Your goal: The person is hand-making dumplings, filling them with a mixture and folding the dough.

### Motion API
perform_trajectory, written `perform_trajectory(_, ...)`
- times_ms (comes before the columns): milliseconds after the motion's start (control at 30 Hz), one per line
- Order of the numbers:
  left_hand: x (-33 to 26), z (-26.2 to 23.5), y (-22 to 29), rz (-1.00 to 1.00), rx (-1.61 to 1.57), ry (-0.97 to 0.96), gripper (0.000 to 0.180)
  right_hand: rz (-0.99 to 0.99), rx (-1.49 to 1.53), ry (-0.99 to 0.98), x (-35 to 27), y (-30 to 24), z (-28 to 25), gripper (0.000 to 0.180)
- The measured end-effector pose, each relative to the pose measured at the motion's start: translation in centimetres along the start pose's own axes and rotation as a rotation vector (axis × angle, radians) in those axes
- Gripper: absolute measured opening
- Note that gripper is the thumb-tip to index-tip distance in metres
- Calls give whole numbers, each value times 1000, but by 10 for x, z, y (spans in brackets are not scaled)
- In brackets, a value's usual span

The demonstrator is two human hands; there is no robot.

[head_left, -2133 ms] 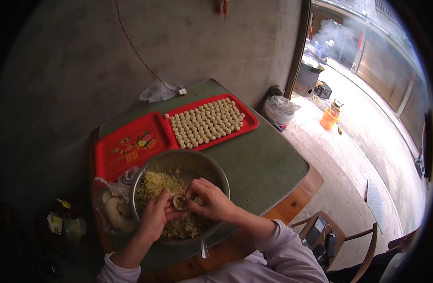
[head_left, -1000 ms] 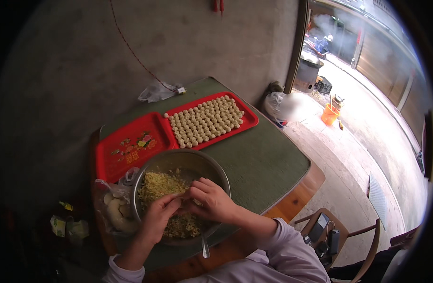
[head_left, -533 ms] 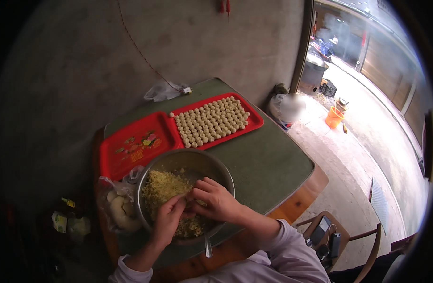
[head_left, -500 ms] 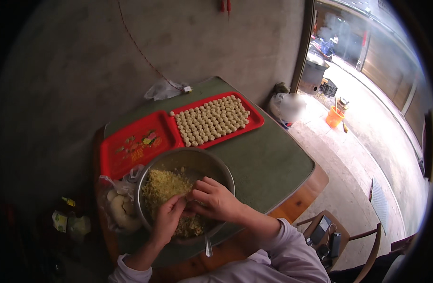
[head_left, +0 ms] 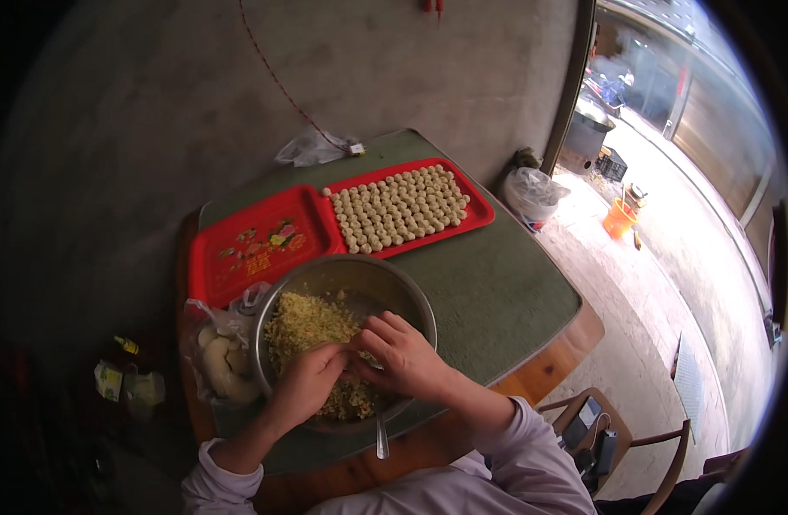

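Note:
Over a wide metal bowl (head_left: 421,300) my left hand (head_left: 312,378) and my right hand (head_left: 403,354) meet, fingertips pinched together. Whatever sits between the fingers is too small and hidden to make out. Crumbly yellow filling (head_left: 304,322) is heaped on the bowl's left side and along its front. A metal spoon (head_left: 382,438) leans out over the near rim. Left of the bowl, a clear plastic bag (head_left: 197,360) holds pale dough (head_left: 222,360). Behind it lie two red trays: an empty flowered tray (head_left: 205,257), and a tray (head_left: 480,206) bearing rows of small round dumplings (head_left: 398,206).
A crumpled plastic bag (head_left: 312,148) and a white plug on a cord (head_left: 356,149) lie at the table's back edge. At the right stands a wooden chair (head_left: 669,438) with electronic devices on it. An orange bucket (head_left: 619,221) stands outside the doorway.
The whole view has shifted slightly, so the table and trays sit a little further right and higher. My hands stay together over the bowl, with the left wrist turned slightly.

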State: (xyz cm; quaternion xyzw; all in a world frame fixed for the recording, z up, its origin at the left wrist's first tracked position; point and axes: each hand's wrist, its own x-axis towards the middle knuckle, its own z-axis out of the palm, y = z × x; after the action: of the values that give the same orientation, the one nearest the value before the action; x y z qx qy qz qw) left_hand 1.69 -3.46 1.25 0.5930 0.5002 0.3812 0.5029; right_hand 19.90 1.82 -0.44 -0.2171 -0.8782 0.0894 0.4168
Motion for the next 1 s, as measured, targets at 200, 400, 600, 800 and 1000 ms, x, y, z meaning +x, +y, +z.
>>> perform_trajectory(200, 1, -2, 6, 8, 267, -74, 27, 53, 1, 0, -2, -8, -1, 21)
perform_trajectory(400, -9, 15, -12, -52, -257, 103, 33, 162, 43, 21, -3, -7, 1, 24)
perform_trajectory(600, -6, 19, -14, -49, -338, 126, 33, 174, 71, 27, -3, -5, 1, 22)
perform_trajectory(800, -11, 17, -11, -45, -299, 161, 32, 123, 71, 65, 0, -7, 3, 20)
perform_trajectory(1000, -6, 16, -18, -28, -279, 130, 33, 141, 34, 73, -1, -4, 0, 19)
